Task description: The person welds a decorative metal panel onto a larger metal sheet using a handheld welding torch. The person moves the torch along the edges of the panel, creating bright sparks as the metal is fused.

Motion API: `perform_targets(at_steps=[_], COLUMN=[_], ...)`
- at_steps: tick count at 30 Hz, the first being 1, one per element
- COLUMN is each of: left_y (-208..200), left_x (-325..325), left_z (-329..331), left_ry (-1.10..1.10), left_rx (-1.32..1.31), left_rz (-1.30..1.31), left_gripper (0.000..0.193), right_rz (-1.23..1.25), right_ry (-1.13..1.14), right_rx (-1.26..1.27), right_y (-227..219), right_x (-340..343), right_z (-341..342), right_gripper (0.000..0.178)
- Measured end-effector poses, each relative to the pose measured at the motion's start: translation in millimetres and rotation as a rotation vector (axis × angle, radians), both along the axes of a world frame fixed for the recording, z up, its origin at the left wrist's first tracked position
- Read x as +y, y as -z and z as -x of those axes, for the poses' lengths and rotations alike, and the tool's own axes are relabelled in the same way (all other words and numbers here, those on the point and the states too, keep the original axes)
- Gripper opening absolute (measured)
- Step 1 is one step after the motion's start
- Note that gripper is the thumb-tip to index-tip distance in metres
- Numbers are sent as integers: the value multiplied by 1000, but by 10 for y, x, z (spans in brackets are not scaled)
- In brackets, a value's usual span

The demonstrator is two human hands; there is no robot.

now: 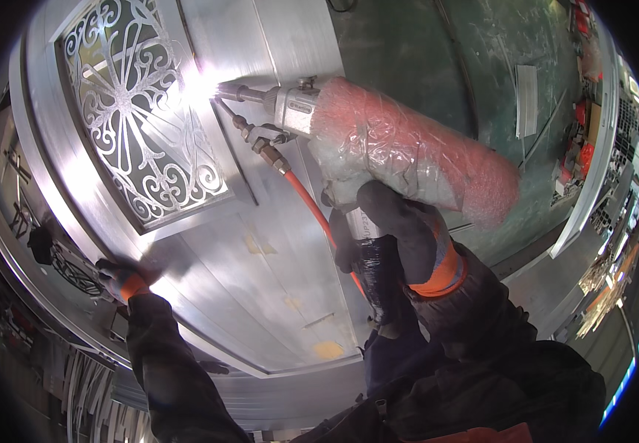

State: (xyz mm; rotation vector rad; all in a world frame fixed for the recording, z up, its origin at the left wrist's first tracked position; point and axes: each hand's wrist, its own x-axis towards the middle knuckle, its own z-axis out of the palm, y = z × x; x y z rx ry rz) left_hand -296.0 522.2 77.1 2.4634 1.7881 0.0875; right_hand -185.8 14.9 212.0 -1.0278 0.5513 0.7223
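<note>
A handheld welding torch [408,148], its body wrapped in clear and reddish plastic, is gripped at the handle by my gloved right hand [386,225]. Its nozzle points left, and a glaring white flash hides the spot at its tip. Beneath the nozzle runs a thin metal tube with a fitting, joined to an orange-red hose [305,196]. The flash is at the right edge of a scrollwork grille [123,103] set into a grey metal door panel [253,277]. My gloved left hand [125,280] rests at the panel's left edge, its fingers extended there, partly in shadow.
A dark green surface [415,44] lies beyond the panel, with a pale metal strip [526,101] on it. Tools and red items [578,155] line the far right. Stacked metal profiles [98,391] stand at lower left. A dark scrolled metal piece [72,269] lies left of my left hand.
</note>
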Motion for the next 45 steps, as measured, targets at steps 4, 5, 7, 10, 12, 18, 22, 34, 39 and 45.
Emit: perform_targets(at_steps=[4,5,7,10,12,18,22,34,39,45], left_y=[-20,-17,-21,-9,16,26,12,21,-25,43], left_x=[-51,-58,-39,9,44,112,71,9,-64,84], left_z=[-31,-27,-13,9,24,44,14,8,-55,10], left_ry=[-24,-28,-45,-63,-62,-39,-54,-23,-60,-14], left_rx=[-11,-14,-12,-9,-20,-28,16,-70,-28,-45], left_rz=[35,41,56,75,82,71,52,48,42,41], left_gripper=[69,70,80,86,86,82,81,78,81,83], right_rz=[-111,-140,-130,-92,-41,62,111,-38,-31,-30], right_ry=[10,26,39,24,23,-146,-118,-14,-73,-75], right_rx=[-43,-38,8,13,39,-60,-127,-94,-26,50], right_y=[32,30,21,11,-27,15,10,54,26,-9], right_x=[-40,-36,-30,-33,-16,-61,-39,-84,-104,-134], right_z=[53,60,92,121,122,166,240,441,463,530], right_gripper=[29,29,27,27,28,38,39,34,39,45])
